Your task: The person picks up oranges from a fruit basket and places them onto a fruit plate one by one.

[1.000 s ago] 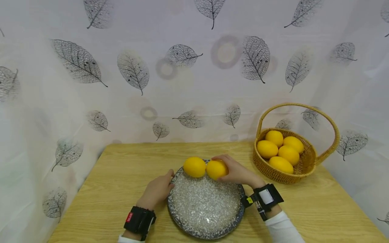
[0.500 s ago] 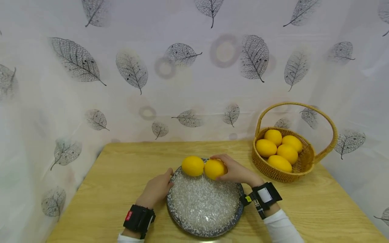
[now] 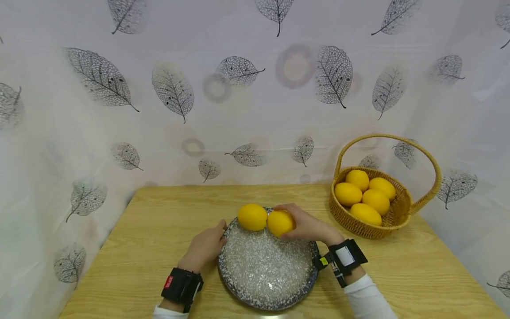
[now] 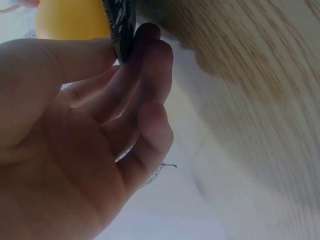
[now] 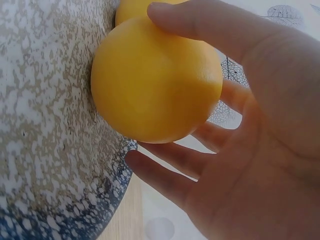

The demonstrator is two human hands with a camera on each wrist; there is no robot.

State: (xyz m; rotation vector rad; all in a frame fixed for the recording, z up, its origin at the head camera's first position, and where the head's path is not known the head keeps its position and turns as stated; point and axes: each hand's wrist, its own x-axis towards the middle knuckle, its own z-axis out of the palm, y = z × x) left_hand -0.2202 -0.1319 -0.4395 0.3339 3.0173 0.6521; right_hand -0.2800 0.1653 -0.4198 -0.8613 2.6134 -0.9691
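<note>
A round speckled grey plate [image 3: 268,270] with a dark blue rim lies on the table. Its left edge is pinched by my left hand [image 3: 204,249]; in the left wrist view the thumb [image 4: 85,57] is above the rim [image 4: 120,25] and fingers reach beneath it. On the far part of the plate sit two yellow lemon-like fruits side by side. My right hand [image 3: 308,225] grips the right fruit [image 3: 280,223], thumb on the near side and fingers behind. The left fruit [image 3: 252,217] sits right beside it, untouched by either hand.
At the back right stands a wicker basket [image 3: 403,221] with a tall arched handle, holding several similar yellow fruits [image 3: 376,201]. The wooden table [image 3: 159,221] ends at a leaf-patterned curtain [image 3: 259,124]. Black camera straps [image 3: 181,288] circle both wrists.
The head view has shifted slightly. Both hands keep their holds on the plate and the right fruit, with no clear movement relative to the plate.
</note>
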